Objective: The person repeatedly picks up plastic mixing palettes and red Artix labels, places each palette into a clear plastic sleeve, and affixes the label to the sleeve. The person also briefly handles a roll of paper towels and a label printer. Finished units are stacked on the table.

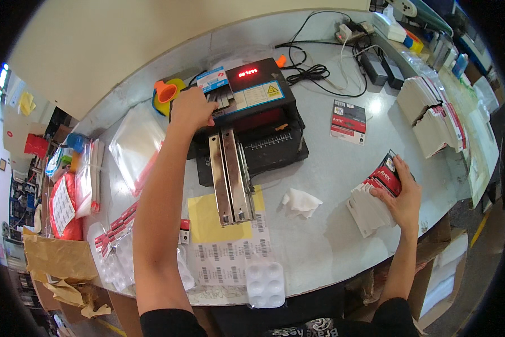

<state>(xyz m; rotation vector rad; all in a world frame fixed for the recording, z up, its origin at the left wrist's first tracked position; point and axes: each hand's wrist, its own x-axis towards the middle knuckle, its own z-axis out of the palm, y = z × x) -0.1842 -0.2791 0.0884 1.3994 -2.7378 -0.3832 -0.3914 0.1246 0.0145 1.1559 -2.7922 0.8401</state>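
My left hand point(192, 108) reaches forward and rests on the left top of a black machine point(258, 112) with a red digit display, its fingers at the feed slot where a blue and white card point(213, 78) sits. Two long metal rails point(230, 177) run from the machine toward me. My right hand point(401, 196) lies on a fanned pile of red, black and white printed cards point(373, 199) at the right of the grey table point(325, 247), fingers curled over the top ones.
A crumpled white tissue point(300, 203), a yellow sheet point(205, 216), barcode label sheets point(230, 255) and a white blister tray point(265, 285) lie near me. Clear bags point(134, 146) are at left, more card stacks point(432, 115) at right, cables point(320, 73) at the back.
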